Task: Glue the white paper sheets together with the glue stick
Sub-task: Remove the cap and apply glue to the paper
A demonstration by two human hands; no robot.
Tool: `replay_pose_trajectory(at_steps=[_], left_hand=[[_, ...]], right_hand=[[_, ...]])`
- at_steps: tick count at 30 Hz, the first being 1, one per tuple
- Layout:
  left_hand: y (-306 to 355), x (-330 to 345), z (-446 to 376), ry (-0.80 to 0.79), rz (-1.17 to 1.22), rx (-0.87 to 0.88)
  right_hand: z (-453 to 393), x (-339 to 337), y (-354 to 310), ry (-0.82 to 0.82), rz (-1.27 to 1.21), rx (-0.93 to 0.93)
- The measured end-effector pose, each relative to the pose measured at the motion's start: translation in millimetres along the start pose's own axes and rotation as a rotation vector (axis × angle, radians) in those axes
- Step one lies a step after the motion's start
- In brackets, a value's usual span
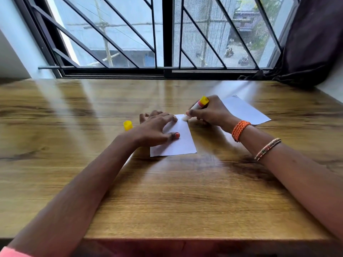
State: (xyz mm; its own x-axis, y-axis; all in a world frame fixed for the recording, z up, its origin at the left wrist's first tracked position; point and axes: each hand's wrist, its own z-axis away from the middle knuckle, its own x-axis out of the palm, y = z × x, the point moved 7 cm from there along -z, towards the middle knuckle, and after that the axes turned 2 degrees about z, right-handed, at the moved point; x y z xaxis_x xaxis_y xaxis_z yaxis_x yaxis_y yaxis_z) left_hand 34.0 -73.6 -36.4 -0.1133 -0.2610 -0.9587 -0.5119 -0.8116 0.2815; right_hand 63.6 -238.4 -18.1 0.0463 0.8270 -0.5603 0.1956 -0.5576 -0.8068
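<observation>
A small white paper sheet (181,143) lies flat in the middle of the wooden table (167,201). My left hand (156,127) presses on its left part with spread fingers and thumb. My right hand (209,112) grips an uncapped glue stick (196,106) with a yellow end, tilted, its white tip touching the sheet's far edge. A second white sheet (245,112) lies to the right, partly hidden behind my right hand.
The glue stick's yellow cap (128,125) stands on the table left of my left hand. A barred window (167,34) runs along the table's far edge. A dark curtain (313,39) hangs at the back right corner.
</observation>
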Motion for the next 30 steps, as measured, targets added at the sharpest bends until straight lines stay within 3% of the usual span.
replay_pose_trajectory(at_steps=[14, 30], left_hand=[[0.7, 0.8, 1.4, 0.043, 0.006, -0.016], [-1.2, 2.7, 0.7, 0.064, 0.013, -0.016]], right_hand=[[44.7, -3.7, -11.3, 0.013, 0.067, -0.123], [90.4, -6.0, -21.5, -0.040, 0.011, -0.121]])
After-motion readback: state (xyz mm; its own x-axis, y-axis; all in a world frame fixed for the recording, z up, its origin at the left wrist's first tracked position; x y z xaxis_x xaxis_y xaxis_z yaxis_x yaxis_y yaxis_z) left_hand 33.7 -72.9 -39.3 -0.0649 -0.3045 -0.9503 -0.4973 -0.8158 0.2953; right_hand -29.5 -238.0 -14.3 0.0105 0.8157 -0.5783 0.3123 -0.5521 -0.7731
